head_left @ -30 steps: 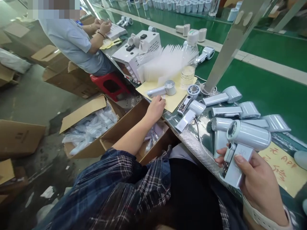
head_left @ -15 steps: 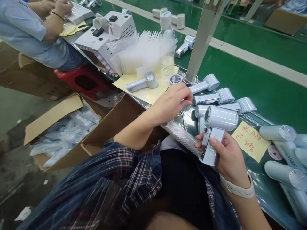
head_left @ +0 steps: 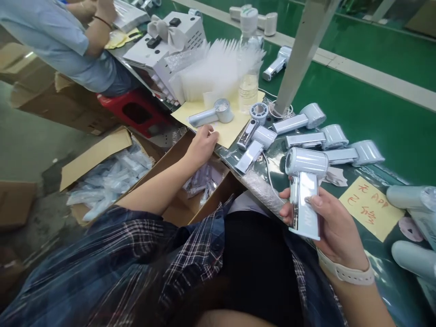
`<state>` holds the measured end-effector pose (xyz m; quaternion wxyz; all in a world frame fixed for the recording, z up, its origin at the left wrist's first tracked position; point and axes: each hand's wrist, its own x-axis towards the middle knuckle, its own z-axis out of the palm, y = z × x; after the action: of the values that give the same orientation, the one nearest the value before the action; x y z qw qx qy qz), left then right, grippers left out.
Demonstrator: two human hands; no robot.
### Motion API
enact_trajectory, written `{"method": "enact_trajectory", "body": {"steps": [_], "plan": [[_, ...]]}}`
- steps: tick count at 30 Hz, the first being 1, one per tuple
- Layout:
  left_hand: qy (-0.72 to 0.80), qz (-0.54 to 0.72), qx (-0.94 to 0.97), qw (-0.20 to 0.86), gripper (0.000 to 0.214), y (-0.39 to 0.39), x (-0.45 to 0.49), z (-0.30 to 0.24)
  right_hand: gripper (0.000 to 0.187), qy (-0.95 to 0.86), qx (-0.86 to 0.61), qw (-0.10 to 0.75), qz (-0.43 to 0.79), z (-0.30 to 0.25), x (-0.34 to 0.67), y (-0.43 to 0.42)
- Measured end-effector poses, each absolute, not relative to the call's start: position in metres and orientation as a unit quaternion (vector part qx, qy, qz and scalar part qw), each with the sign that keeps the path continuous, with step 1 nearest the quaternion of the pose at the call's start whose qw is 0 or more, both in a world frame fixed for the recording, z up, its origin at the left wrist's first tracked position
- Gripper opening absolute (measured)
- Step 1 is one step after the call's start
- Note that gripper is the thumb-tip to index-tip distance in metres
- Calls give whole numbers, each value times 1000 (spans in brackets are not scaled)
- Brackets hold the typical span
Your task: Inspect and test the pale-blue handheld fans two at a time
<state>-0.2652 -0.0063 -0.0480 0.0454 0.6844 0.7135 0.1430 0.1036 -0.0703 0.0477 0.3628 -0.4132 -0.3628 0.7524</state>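
Observation:
My right hand [head_left: 327, 218] grips a pale blue handheld fan [head_left: 306, 195] by its handle, with the round head up and the thumb pressed on the handle's front. My left hand [head_left: 204, 143] is at the table edge, by the yellow paper [head_left: 228, 136], fingers loosely bent and apart, with nothing visible in them. Just above it, another handheld fan [head_left: 221, 111] lies on the paper. To its right lie a fan with its handle toward me [head_left: 254, 152] and one with a ringed face [head_left: 259, 111]. Several more fans [head_left: 315, 116] lie behind my right hand.
A water bottle [head_left: 248, 86] stands beside a row of translucent sleeves [head_left: 218, 70], near a metal post [head_left: 303, 54]. Open cartons [head_left: 95, 156] with bagged items sit below the table edge. A handwritten yellow note [head_left: 371, 206] lies at right. A co-worker [head_left: 57, 45] sits at upper left.
My left hand has moved left from the fans to the paper's edge, baring a fan where it was. My right hand keeps hold of its fan, which is turned slightly. The view has shifted left.

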Motion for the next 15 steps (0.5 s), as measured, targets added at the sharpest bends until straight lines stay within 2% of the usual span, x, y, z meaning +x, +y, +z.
{"method": "enact_trajectory", "body": {"steps": [8,13,15], "plan": [[717,144,678,74,22,9,-281,-34,38,-338,-501,358,711,36,120,-79],[711,209,664,103,15,-1,-258,-5,39,-328,-500,356,718,34,114,-77],[643,260,709,131,12,-9,-229,14,40,-338,-471,347,737,37,104,-77]]}}
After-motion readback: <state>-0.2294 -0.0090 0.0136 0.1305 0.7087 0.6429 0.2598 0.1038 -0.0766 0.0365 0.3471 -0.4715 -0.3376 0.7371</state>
